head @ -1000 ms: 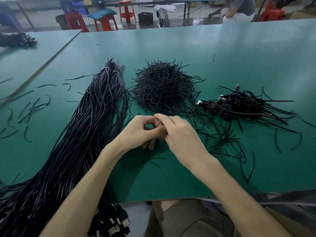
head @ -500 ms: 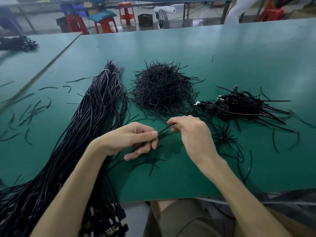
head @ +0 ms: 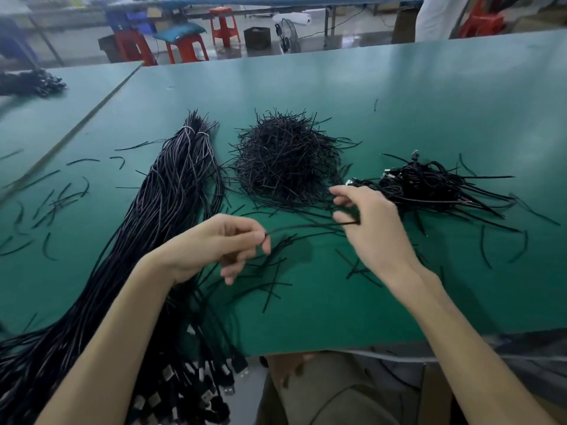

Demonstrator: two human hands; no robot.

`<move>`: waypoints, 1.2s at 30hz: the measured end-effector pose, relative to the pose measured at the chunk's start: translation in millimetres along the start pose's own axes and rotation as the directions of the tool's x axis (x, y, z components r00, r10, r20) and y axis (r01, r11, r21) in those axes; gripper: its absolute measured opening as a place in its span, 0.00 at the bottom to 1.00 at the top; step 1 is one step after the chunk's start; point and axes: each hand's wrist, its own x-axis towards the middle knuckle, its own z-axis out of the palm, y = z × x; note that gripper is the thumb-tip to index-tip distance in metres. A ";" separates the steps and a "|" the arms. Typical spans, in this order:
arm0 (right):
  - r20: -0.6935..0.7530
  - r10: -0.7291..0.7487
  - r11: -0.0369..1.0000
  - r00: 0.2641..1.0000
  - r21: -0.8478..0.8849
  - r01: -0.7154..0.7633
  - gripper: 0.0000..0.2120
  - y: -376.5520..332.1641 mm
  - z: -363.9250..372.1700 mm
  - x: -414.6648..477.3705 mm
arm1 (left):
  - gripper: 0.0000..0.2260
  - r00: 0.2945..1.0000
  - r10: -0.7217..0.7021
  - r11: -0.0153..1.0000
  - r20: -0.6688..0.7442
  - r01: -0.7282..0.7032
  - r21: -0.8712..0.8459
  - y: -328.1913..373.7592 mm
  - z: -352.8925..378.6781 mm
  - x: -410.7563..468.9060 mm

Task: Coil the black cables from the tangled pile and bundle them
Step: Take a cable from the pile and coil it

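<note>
A long sheaf of black cables [head: 171, 197] lies on the left of the green table [head: 429, 96], its plug ends hanging over the near edge. A mound of short black ties [head: 285, 161] sits in the middle. Coiled, bundled cables [head: 429, 185] lie on the right. My left hand [head: 214, 246] pinches one end of a thin black tie [head: 306, 227]. My right hand [head: 371, 228] pinches its other end. The tie is stretched between them just above the table.
Loose ties [head: 270, 277] are scattered under my hands and at the far left [head: 52, 204]. A second table [head: 46, 124] adjoins on the left with a dark pile [head: 30, 84]. Red stools [head: 224, 26] and a fan [head: 287, 35] stand beyond.
My hands, joined at the centre a second ago, have drawn apart. The right hand moved right and away, stretching the tie between them. The camera view shifted slightly.
</note>
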 end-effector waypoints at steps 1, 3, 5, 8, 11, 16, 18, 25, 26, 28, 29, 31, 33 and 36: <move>0.025 -0.067 0.994 0.997 -0.080 0.069 0.24 -6.5 2.2 -3.0 | 0.12 0.996 0.005 1.000 -0.087 -0.006 -0.015 2.9 1.3 4.5; 0.069 -0.208 0.945 0.976 -0.244 0.219 0.29 -22.6 7.5 -10.0 | 0.12 0.969 0.019 1.000 -0.247 -0.019 0.002 9.1 4.0 15.2; 0.134 -0.276 0.882 0.952 -0.359 0.307 0.30 -37.5 15.9 -16.6 | 0.11 0.941 0.065 0.997 -0.331 -0.047 0.061 14.2 9.3 25.2; 0.152 -0.212 0.954 0.965 -0.180 0.238 0.20 -49.7 23.7 -19.0 | 0.10 0.939 0.104 0.993 -0.329 -0.079 0.089 16.3 16.9 33.2; 0.040 -0.091 0.995 0.995 0.049 0.089 0.09 -40.1 24.0 -11.0 | 0.09 0.953 0.079 0.997 -0.291 -0.068 0.046 13.2 15.3 28.8; -0.032 0.043 0.983 0.999 0.181 -0.036 0.10 -14.3 25.9 -5.9 | 0.20 0.931 0.229 0.814 -0.284 -0.343 -0.470 1.2 -3.9 11.2; -0.022 0.050 0.975 0.999 0.216 -0.044 0.11 -9.4 30.7 -7.1 | 0.25 0.911 0.298 0.671 -0.285 -0.412 -0.616 -1.0 -8.6 9.7; 0.194 -0.113 0.973 0.975 0.221 0.069 0.09 -17.6 52.9 -18.9 | 0.16 0.836 0.136 0.723 -0.531 -0.450 -0.524 -10.4 -4.6 27.6; 0.230 -0.132 0.977 0.964 0.195 0.087 0.10 -17.5 56.2 -20.1 | 0.17 0.832 0.150 0.687 -0.534 -0.476 -0.549 -10.5 -4.1 27.5; 0.273 -0.152 0.981 0.950 0.155 0.112 0.11 -15.7 60.4 -21.8 | 0.21 0.836 0.183 0.579 -0.517 -0.517 -0.631 -8.6 -3.1 25.6; 0.281 -0.151 0.982 0.948 0.152 0.112 0.13 -14.5 61.4 -22.1 | 0.22 0.839 0.199 0.525 -0.506 -0.527 -0.668 -7.6 -2.5 24.5; 0.276 -0.129 0.978 0.952 0.194 0.076 0.15 -12.9 61.1 -21.6 | 0.22 0.852 0.230 0.449 -0.470 -0.521 -0.726 -5.7 -1.2 20.8; 0.259 -0.077 0.981 0.963 0.192 0.027 0.19 -12.0 57.0 -16.7 | 0.22 0.872 0.236 0.441 -0.430 -0.490 -0.752 -4.7 0.9 17.0; 0.193 -0.004 0.999 0.981 -0.035 0.011 0.31 -10.8 44.9 -3.9 | 0.19 0.912 0.303 0.591 -0.276 -0.407 -0.696 -5.2 2.8 10.3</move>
